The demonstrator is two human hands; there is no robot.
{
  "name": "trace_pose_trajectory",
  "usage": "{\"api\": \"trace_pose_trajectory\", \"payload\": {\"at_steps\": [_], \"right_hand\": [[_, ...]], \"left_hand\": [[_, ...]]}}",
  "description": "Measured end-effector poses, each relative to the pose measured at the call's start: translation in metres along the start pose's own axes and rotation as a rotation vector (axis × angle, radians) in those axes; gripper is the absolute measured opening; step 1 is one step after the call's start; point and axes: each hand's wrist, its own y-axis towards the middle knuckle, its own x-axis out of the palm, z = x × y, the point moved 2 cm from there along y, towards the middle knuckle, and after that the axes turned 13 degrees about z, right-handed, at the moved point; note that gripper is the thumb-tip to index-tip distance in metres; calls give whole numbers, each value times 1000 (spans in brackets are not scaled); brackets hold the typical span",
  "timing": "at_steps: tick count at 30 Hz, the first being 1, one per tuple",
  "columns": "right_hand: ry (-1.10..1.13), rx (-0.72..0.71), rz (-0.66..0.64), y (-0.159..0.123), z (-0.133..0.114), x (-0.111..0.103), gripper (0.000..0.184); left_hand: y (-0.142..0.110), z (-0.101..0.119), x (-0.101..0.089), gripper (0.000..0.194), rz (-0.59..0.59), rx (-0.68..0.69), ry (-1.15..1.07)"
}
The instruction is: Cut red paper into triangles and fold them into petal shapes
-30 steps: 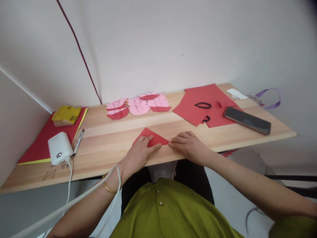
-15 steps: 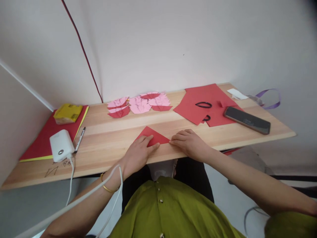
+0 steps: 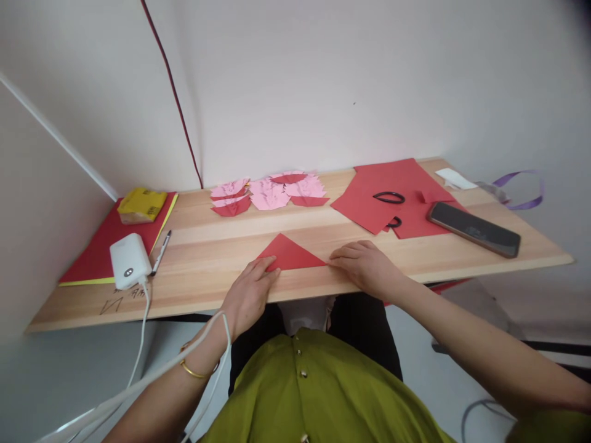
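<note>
A sheet of red paper [image 3: 295, 253], folded into a triangle, lies near the front edge of the wooden table with its peak pointing away from me. My left hand [image 3: 249, 286] covers the left corner, its thumb and fingers close together on the paper. At the right corner, the fingertips and thumb of my right hand [image 3: 364, 264] are pressed together on the tip. The long folded edge runs between both hands, facing me. Both end corners are partly hidden by fingers.
Pink and red cut-paper pieces [image 3: 270, 194] lie along the wall. Black-handled scissors [image 3: 389, 197] rest among red sheets [image 3: 406, 175], beside a phone [image 3: 475, 229]. Leftward are a white power bank [image 3: 129, 258] with cable, a pen [image 3: 161, 252] and a yellow packet [image 3: 142, 205] on stacked paper.
My left hand has slid left along the red paper to its left corner, its thumb drawn closer to the fingers. My right hand stays at the right corner. The view has shifted slightly.
</note>
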Motion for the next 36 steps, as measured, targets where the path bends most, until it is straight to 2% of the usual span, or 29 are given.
{"api": "trace_pose_trajectory", "payload": {"at_steps": [2,4,8,11,14,18,22,25,31,36], "right_hand": [[-24,27,53,6,-7,-1,25],[-37,36,103,17,-23,3,29],[25,-34,9,42,-72,33,38],[-37,85,4,44,-90,53,42],[-98,161,8,30,-86,54,41],[-188,235,30,5,-67,36,40],[-211,214,71,-7,-61,25,37],[-198,201,102,-8,-62,23,37],[-128,199,117,-18,-69,21,48],[-65,205,208,-33,-76,28,14]], "left_hand": [[1,3,1,37,6,2,8],[3,4,2,36,1,15,6],[3,3,2,38,-24,22,0],[0,1,2,41,-29,14,-2],[-4,-1,4,44,-4,17,-14],[-8,-4,5,47,46,26,-49],[-10,-7,4,45,58,19,-61],[-13,-9,1,39,80,-35,-51],[-15,-4,-7,36,78,-142,-44],[-1,0,-4,33,98,-218,-6]]}}
